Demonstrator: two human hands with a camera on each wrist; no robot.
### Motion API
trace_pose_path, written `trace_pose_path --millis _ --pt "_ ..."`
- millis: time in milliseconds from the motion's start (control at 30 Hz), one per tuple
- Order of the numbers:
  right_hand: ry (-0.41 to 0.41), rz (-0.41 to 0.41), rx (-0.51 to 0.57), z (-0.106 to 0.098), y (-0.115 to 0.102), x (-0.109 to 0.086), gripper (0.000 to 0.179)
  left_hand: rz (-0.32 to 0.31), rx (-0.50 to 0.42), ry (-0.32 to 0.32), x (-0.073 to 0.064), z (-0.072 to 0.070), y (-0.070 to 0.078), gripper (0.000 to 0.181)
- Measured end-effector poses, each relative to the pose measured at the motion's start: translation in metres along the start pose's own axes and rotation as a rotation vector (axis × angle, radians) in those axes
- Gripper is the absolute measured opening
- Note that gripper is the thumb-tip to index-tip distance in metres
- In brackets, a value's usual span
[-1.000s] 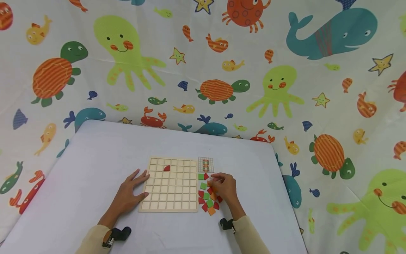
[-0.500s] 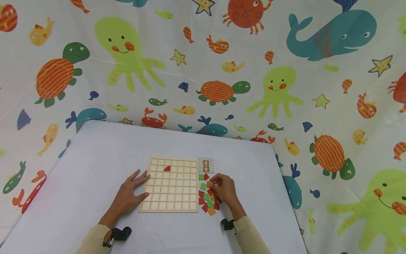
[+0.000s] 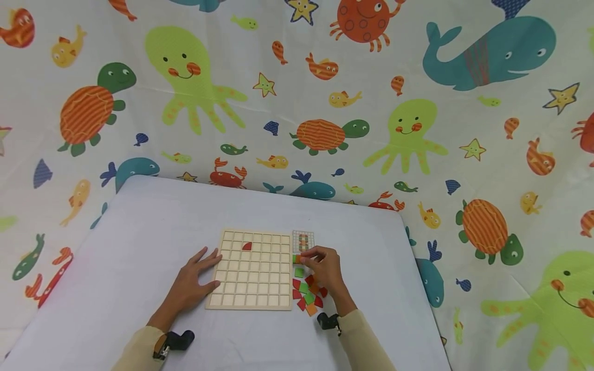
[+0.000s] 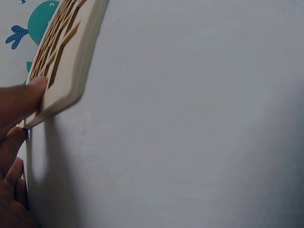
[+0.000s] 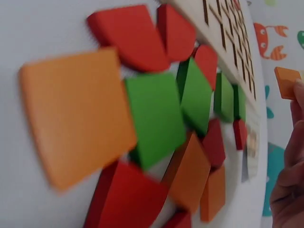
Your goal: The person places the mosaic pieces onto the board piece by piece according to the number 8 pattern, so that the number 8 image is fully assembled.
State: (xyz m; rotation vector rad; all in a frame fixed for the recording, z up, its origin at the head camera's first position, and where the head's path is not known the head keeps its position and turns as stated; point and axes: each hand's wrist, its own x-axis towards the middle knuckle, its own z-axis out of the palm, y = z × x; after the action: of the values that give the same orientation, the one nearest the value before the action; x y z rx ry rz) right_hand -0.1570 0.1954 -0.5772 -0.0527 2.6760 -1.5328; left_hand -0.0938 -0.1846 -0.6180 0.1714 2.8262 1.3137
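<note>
My right hand [image 3: 327, 269] pinches an orange square tile [image 5: 287, 82] between thumb and fingertips, held above the table. In the head view this is close to the board's right edge, over the upper end of a group of loose tiles. The wooden grid board [image 3: 248, 309] lies flat, with a single red quarter-round tile [image 3: 248, 246] in a cell of its second row. My left hand [image 3: 187, 282] rests against the board's left side, fingers spread, its thumb [image 4: 35, 92] on the rim. Red, green [image 5: 156, 116] and orange [image 5: 78, 116] tiles lie along the board's right side.
A small printed card [image 3: 303, 237] with a coloured grid pattern lies by the board's upper right corner. The white-covered table [image 3: 162, 221] ends at a patterned sea-animal cloth [image 3: 278, 103] behind it.
My right hand has picked the orange tile out of the loose tiles and moved it slightly up and to the left. My left hand stays on the board.
</note>
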Motion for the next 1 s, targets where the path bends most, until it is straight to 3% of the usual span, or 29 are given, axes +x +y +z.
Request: trace_pose_path --millis 300,800,1000 --pt "-0.01 -0.067 0.074 0.031 -0.018 0.016 0.007 -0.027 0.004 -0.007 -0.002 0.001 0.0 0.073" --pt "-0.046 -0.008 0.044 0.083 -0.041 0.037 0.006 -0.025 0.003 -0.008 -0.001 -0.002 0.004 0.073" --pt "-0.036 0.006 -0.032 0.097 -0.049 0.046 0.006 -0.019 0.006 -0.005 -0.001 -0.002 0.004 0.073"
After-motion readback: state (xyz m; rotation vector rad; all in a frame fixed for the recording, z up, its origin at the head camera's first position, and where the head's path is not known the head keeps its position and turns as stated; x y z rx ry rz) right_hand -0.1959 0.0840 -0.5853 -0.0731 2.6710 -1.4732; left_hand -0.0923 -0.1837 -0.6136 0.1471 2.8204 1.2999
